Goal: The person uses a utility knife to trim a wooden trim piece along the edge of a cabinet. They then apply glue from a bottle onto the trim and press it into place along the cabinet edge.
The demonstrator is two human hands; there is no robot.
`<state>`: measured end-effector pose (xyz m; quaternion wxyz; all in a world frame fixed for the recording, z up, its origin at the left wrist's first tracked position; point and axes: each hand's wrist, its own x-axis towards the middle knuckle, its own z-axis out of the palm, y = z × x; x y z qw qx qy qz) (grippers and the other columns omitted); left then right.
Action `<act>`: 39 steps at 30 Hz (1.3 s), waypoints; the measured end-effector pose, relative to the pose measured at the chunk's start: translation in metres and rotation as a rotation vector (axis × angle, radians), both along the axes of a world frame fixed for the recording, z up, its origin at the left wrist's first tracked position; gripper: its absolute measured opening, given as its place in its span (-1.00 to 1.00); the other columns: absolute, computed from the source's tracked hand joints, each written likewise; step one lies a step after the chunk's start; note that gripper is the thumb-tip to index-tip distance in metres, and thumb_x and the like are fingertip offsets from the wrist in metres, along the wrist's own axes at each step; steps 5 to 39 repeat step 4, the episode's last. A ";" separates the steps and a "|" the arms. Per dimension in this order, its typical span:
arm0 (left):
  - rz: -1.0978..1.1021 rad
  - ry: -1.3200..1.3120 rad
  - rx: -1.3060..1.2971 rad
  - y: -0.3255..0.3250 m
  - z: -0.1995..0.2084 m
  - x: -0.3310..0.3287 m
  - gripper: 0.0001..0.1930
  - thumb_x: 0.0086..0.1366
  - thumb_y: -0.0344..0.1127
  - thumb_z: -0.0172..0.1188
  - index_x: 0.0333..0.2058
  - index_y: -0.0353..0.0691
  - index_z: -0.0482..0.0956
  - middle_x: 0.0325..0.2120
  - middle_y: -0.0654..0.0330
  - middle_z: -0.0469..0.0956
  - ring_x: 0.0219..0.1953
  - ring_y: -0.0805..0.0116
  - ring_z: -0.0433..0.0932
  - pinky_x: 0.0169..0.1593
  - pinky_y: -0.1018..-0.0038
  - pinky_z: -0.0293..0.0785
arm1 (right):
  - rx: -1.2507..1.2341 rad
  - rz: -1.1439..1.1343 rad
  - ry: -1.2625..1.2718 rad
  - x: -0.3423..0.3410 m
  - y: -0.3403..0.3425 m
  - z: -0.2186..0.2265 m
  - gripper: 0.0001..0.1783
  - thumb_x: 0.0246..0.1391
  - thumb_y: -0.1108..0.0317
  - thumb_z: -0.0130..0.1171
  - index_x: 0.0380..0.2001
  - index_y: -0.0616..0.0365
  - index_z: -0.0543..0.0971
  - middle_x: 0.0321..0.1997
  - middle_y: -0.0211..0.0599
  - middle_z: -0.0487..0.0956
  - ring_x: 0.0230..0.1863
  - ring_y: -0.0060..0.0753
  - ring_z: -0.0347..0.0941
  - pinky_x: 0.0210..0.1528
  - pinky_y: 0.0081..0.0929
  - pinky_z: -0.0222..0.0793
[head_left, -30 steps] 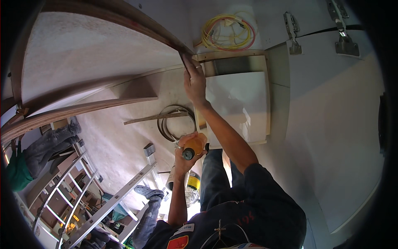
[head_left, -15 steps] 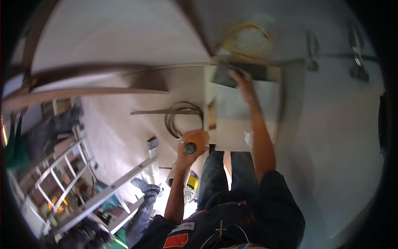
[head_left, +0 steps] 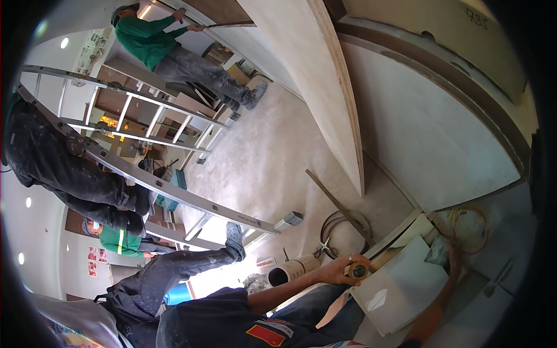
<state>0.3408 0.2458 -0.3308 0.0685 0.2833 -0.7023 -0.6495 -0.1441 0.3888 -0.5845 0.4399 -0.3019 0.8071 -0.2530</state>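
At the lower right, my left hand [head_left: 339, 270] is closed around an orange, bottle-like thing [head_left: 358, 271] whose round dark end faces up. It is held over the near left corner of a pale box-like stand [head_left: 364, 301] with white sheets [head_left: 400, 284] on top. My right hand [head_left: 454, 258] is at the far right corner of the stand, against a flat grey rectangular piece [head_left: 438, 251]. Its fingers are partly hidden, but they appear to grip that piece's edge. A small torn white scrap [head_left: 377, 300] lies on the sheets.
A coiled yellow cable [head_left: 469, 228] lies beyond the stand; a dark hose coil [head_left: 348, 229] with a wooden strip [head_left: 336, 203] lies left of it. Large boards [head_left: 325, 87] lean ahead. A metal ladder [head_left: 174, 188] crosses the left, with people around it, one in green [head_left: 145, 40].
My view has swung left, bringing the ladder and other people into sight and shifting the stand to the lower right. My left hand still holds the orange thing; my right stays by the grey piece.
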 end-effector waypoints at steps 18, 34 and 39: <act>-0.001 0.000 0.035 -0.003 0.004 -0.002 -0.36 0.12 -0.27 0.47 0.16 -0.18 0.41 0.10 0.08 0.45 0.17 0.19 0.42 0.24 0.32 0.31 | -0.076 0.074 -0.015 0.001 -0.001 0.027 -0.51 0.20 0.18 0.05 0.09 0.26 0.55 0.14 -0.02 0.57 0.14 -0.10 0.46 0.27 -0.24 0.24; -0.001 0.000 0.035 -0.003 0.004 -0.002 -0.36 0.12 -0.27 0.47 0.16 -0.18 0.41 0.10 0.08 0.45 0.17 0.19 0.42 0.24 0.32 0.31 | -0.076 0.074 -0.015 0.001 -0.001 0.027 -0.51 0.20 0.18 0.05 0.09 0.26 0.55 0.14 -0.02 0.57 0.14 -0.10 0.46 0.27 -0.24 0.24; -0.001 0.000 0.035 -0.003 0.004 -0.002 -0.36 0.12 -0.27 0.47 0.16 -0.18 0.41 0.10 0.08 0.45 0.17 0.19 0.42 0.24 0.32 0.31 | -0.076 0.074 -0.015 0.001 -0.001 0.027 -0.51 0.20 0.18 0.05 0.09 0.26 0.55 0.14 -0.02 0.57 0.14 -0.10 0.46 0.27 -0.24 0.24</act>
